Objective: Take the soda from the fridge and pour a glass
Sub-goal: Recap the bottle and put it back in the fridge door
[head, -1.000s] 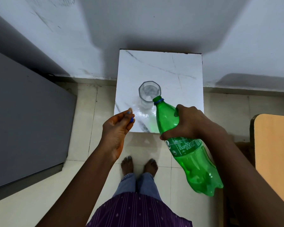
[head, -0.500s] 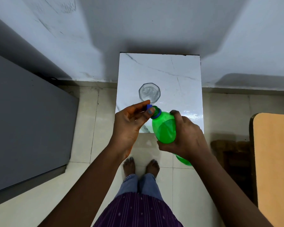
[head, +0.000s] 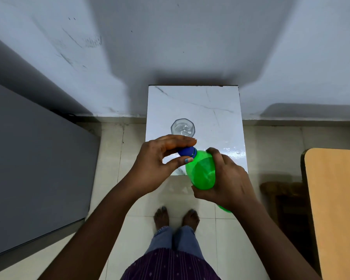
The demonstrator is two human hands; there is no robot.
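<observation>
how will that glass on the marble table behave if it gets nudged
The glass looks clear and rigid, so probably breakable. It stands upright holding liquid, so a knock could spill it. The white marble table looks glossy with wet spots, so it may slide rather than grip.

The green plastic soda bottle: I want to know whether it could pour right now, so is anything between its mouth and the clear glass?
Yes. A blue screw cap sits on the green plastic soda bottle, pinched by the left hand. The right hand holds the body. Otherwise nothing blocks the clear glass.
</observation>
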